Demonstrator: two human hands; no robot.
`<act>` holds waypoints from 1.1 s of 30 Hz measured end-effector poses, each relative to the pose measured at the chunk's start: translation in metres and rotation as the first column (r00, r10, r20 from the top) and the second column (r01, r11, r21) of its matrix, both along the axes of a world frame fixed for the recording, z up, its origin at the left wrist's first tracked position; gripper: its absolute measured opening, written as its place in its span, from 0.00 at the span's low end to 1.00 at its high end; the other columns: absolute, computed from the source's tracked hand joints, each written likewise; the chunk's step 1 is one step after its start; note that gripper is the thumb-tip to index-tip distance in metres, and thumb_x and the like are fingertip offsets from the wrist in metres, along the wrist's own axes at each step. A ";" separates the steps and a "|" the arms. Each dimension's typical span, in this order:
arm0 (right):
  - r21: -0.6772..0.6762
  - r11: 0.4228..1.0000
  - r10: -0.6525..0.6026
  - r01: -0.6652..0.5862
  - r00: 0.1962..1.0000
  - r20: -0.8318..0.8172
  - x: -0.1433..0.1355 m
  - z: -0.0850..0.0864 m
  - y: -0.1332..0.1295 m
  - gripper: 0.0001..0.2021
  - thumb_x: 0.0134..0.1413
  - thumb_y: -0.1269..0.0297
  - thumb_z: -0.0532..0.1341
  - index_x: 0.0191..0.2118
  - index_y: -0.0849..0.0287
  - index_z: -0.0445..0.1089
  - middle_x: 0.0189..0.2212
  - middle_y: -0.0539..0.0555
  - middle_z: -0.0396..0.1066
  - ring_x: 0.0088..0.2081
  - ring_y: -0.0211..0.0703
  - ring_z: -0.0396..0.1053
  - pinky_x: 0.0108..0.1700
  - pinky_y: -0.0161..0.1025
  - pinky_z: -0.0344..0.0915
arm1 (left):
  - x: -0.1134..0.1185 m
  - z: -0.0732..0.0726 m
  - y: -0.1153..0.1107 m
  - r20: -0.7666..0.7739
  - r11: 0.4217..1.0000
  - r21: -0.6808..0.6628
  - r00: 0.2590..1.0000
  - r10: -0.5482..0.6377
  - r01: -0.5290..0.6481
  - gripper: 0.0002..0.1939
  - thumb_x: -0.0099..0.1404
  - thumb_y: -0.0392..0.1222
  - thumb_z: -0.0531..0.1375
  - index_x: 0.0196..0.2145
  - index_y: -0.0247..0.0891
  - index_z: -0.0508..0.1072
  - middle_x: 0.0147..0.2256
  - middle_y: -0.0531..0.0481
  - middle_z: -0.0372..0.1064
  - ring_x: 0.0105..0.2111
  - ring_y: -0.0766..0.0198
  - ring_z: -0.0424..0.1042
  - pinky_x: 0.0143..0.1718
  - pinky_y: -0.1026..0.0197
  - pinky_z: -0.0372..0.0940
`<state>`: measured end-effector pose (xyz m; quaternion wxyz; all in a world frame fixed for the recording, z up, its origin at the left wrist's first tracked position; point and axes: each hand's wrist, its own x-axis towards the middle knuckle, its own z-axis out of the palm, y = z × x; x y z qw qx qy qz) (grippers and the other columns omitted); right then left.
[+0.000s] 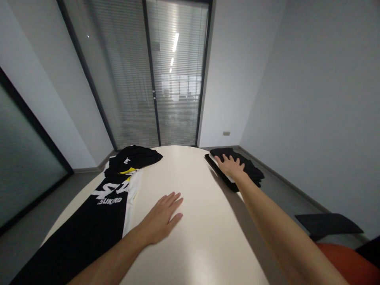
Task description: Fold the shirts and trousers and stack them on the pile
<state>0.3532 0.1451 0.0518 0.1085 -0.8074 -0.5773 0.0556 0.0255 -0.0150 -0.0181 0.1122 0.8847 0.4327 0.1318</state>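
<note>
My left hand [162, 217] is over the bare middle of the table, palm down with fingers stretched out and nothing in it. To its left, black printed garments [86, 225] with white lettering and touches of yellow lie spread along the table's side. My right hand [231, 166] rests flat, fingers spread, on a stack of folded dark clothes [252, 170] at the right edge. A white layer shows along the stack's near left side, partly under my right hand. How many pieces make up the stack I cannot tell.
The pale rounded table [190, 233] stretches away from me. Behind it stand glass panels with blinds [178, 111] and grey walls [314, 99]. An orange chair seat [347, 261] with a dark armrest [329, 223] stands at the lower right.
</note>
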 end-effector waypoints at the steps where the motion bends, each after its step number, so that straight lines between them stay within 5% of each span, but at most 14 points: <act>1: -0.024 1.000 -0.005 0.004 1.000 -0.024 0.003 0.000 0.002 0.43 0.60 0.31 0.36 0.72 0.53 0.48 0.71 0.63 0.43 0.69 0.74 0.39 0.63 0.71 0.38 | 0.000 0.000 0.000 0.008 1.000 0.006 1.000 -0.003 0.003 0.28 0.76 0.55 0.44 0.69 0.44 0.55 0.70 0.47 0.47 0.70 0.55 0.45 0.69 0.45 0.46; 7: 0.080 0.997 -0.010 0.006 0.999 0.048 -0.002 0.000 -0.002 0.40 0.63 0.36 0.38 0.71 0.57 0.49 0.70 0.64 0.45 0.69 0.76 0.39 0.64 0.71 0.35 | 0.001 0.002 0.000 -0.003 1.000 -0.010 1.000 0.007 -0.007 0.29 0.76 0.55 0.44 0.68 0.42 0.56 0.70 0.46 0.47 0.70 0.55 0.45 0.69 0.45 0.45; 11: 0.293 0.935 0.131 -0.199 0.963 0.237 -0.032 -0.008 -0.013 0.34 0.68 0.43 0.39 0.69 0.58 0.55 0.69 0.62 0.49 0.70 0.67 0.39 0.66 0.65 0.33 | 0.002 0.003 0.000 -0.004 1.000 -0.008 1.000 0.012 -0.012 0.28 0.76 0.55 0.44 0.68 0.42 0.56 0.69 0.47 0.48 0.70 0.56 0.45 0.69 0.46 0.45; 15: 0.166 0.895 0.386 -0.415 0.904 0.184 -0.071 -0.025 -0.029 0.32 0.69 0.45 0.40 0.66 0.58 0.61 0.66 0.62 0.56 0.68 0.60 0.47 0.65 0.56 0.45 | 0.003 0.000 0.000 0.015 1.000 0.028 1.000 0.011 -0.012 0.27 0.76 0.53 0.45 0.67 0.41 0.58 0.68 0.46 0.51 0.69 0.57 0.49 0.69 0.47 0.47; 19: 0.080 0.878 0.461 -0.472 0.878 0.127 -0.090 -0.052 -0.048 0.30 0.69 0.45 0.41 0.66 0.57 0.60 0.67 0.63 0.55 0.68 0.61 0.47 0.65 0.58 0.45 | 0.003 -0.001 0.004 0.016 0.975 0.162 0.989 0.149 -0.149 0.24 0.74 0.50 0.48 0.63 0.39 0.65 0.67 0.44 0.56 0.67 0.53 0.52 0.68 0.44 0.47; 23: 0.086 0.862 0.495 -0.500 0.866 0.076 -0.088 -0.066 -0.058 0.30 0.70 0.47 0.41 0.67 0.57 0.58 0.68 0.62 0.53 0.69 0.60 0.47 0.66 0.59 0.44 | -0.019 0.005 0.019 0.001 0.832 0.301 0.873 0.488 -0.466 0.24 0.71 0.49 0.52 0.59 0.35 0.70 0.68 0.36 0.51 0.68 0.41 0.47 0.67 0.39 0.44; 26: 0.075 0.858 0.504 -0.507 0.862 0.061 -0.084 -0.068 -0.059 0.29 0.69 0.47 0.42 0.67 0.57 0.58 0.69 0.62 0.51 0.69 0.60 0.46 0.66 0.58 0.43 | -0.056 0.008 0.036 -0.043 0.663 0.352 0.696 0.717 -0.661 0.28 0.69 0.53 0.53 0.60 0.35 0.69 0.69 0.33 0.46 0.68 0.33 0.42 0.64 0.33 0.42; 29: 0.071 0.861 0.501 -0.504 0.864 0.059 -0.083 -0.068 -0.057 0.29 0.69 0.47 0.43 0.67 0.57 0.58 0.69 0.62 0.51 0.69 0.61 0.45 0.66 0.58 0.42 | -0.096 0.007 0.050 -0.108 0.520 0.270 0.511 0.853 -0.810 0.31 0.69 0.56 0.51 0.63 0.37 0.66 0.68 0.30 0.47 0.65 0.27 0.48 0.61 0.30 0.45; 33: 0.075 0.860 0.501 -0.504 0.864 0.055 -0.083 -0.070 -0.056 0.29 0.69 0.48 0.43 0.67 0.57 0.57 0.69 0.61 0.50 0.69 0.60 0.45 0.66 0.59 0.42 | -0.129 0.005 0.060 -0.115 0.486 0.186 0.472 0.874 -0.854 0.28 0.71 0.53 0.47 0.64 0.42 0.65 0.62 0.31 0.59 0.59 0.31 0.60 0.53 0.35 0.58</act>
